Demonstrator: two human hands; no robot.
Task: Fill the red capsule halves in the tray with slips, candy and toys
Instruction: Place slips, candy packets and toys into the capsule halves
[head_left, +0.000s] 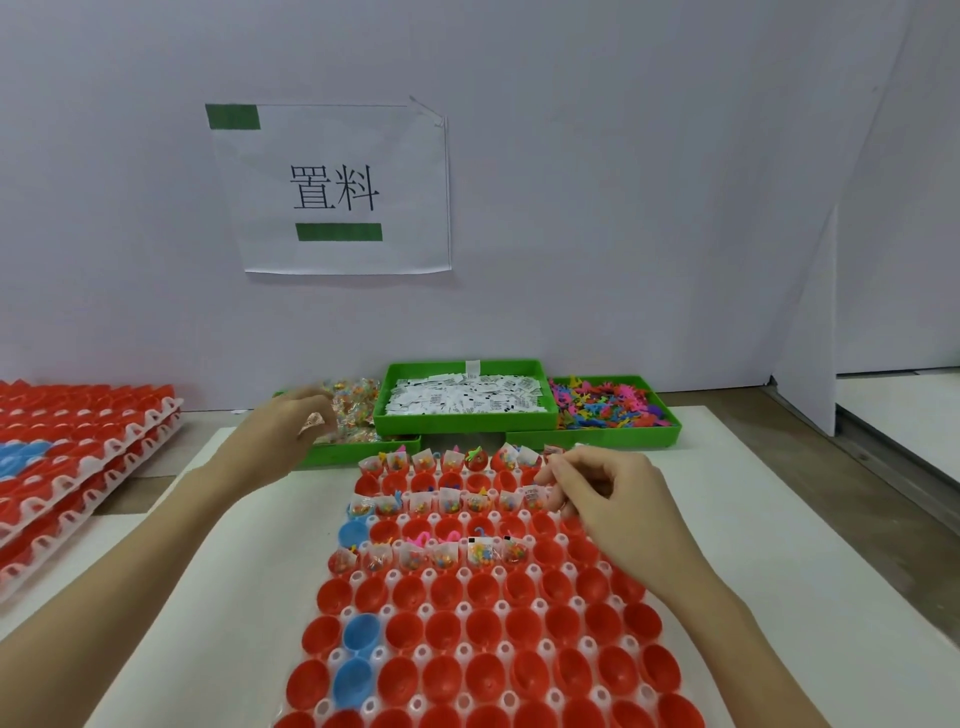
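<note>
3 green bins (467, 423), 3 blue capsule halves (358, 631), 2 hands (597, 499).

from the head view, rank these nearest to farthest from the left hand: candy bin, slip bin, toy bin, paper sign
1. candy bin: the left hand is right over it, at the far left of the bins
2. slip bin: the middle one, stacked higher
3. toy bin: far right
4. paper sign: up on the back wall

The left hand (283, 426) reaches far, fingers curled and blurry. The right hand (602, 499) stays nearer, fingertips pinched together.
</note>
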